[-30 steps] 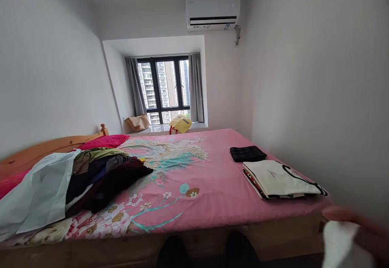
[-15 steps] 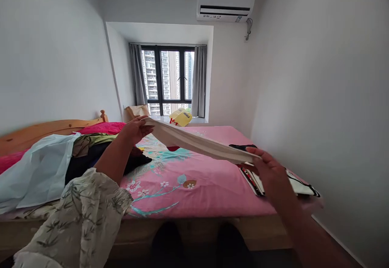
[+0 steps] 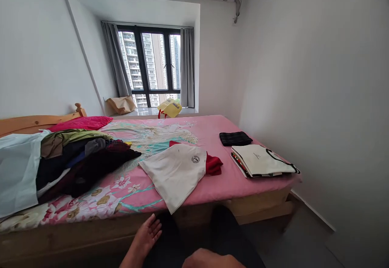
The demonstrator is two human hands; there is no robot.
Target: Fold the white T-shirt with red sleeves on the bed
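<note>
Shirt (image 3: 179, 172) lies spread on the bed (image 3: 215, 189), white with red sleeves and a round dark print, one corner reaching over the near edge. Below that corner, the left hand (image 3: 148, 233) is released, fingers loosely apart and palm bare, touching no cloth. Only part of the right hand (image 3: 211, 258) shows at the bottom; I cannot tell whether it is clenched or loose. Right of the shirt, well apart from the hands, sits a folded stack (image 3: 259, 160), with a black cloth (image 3: 235, 138) just behind. Left lies a clothes pile (image 3: 91, 166) beside a white bag (image 3: 20, 174).
</note>
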